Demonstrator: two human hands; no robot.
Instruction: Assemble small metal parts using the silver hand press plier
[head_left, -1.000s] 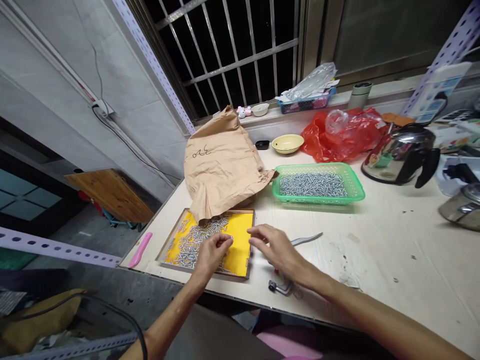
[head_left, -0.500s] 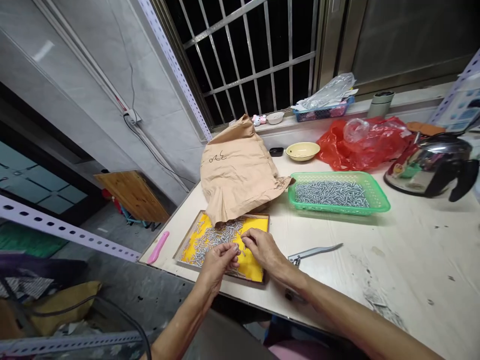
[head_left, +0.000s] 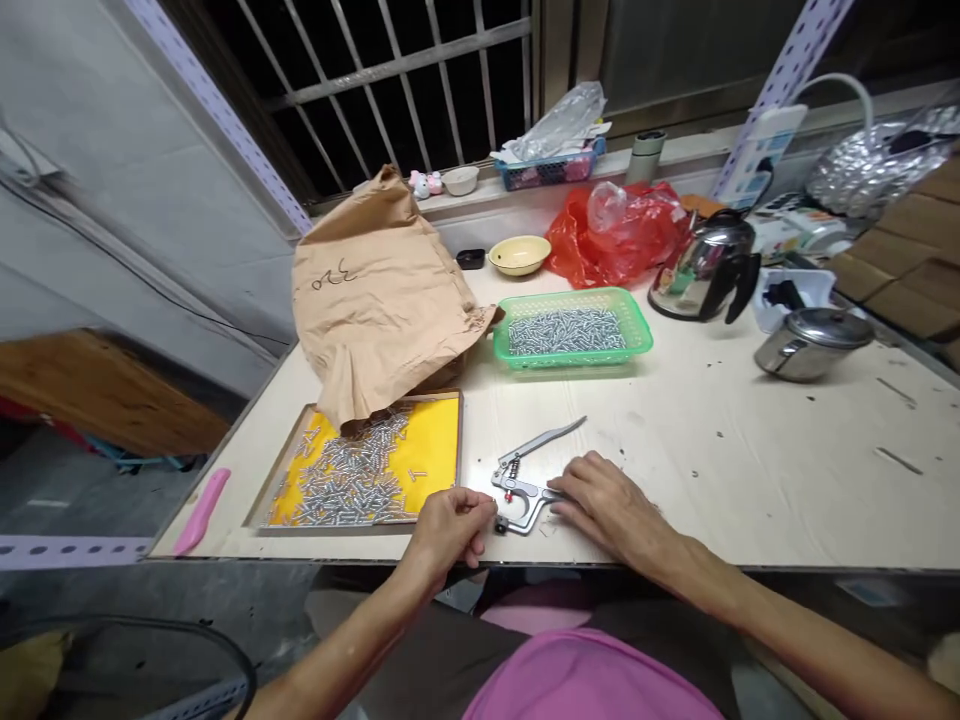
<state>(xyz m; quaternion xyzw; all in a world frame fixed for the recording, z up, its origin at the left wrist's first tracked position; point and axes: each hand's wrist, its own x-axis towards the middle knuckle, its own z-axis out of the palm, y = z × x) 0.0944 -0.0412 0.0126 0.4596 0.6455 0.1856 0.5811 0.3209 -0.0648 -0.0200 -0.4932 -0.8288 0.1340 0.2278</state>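
My left hand (head_left: 450, 528) is pinched shut beside the jaw of grey snap-fastener pliers (head_left: 534, 490). Whatever lies between its fingertips is too small to make out. The thumb and fingers of my right hand (head_left: 611, 505) close on the end of the pliers' lower handle. The pliers lie on the table with their handles spread, a spring and a red tip showing at the jaw. To the left is a shallow tray with a yellow bottom (head_left: 435, 440), strewn with small silver metal pins (head_left: 352, 480). A brown paper bag (head_left: 382, 290) rests over its back edge.
Behind the pliers stands a green basket (head_left: 637, 335) of similar metal pieces. A pink-handled tool (head_left: 202, 512) lies at the left table edge. Further back are a yellow bowl (head_left: 519, 254), red plastic bag (head_left: 622, 235), kettle (head_left: 709, 265) and lidded metal pot (head_left: 810, 345).
The view has swung to the right. Both hands have left the space over the tray for the pliers, and my right hand has taken hold of their handle.
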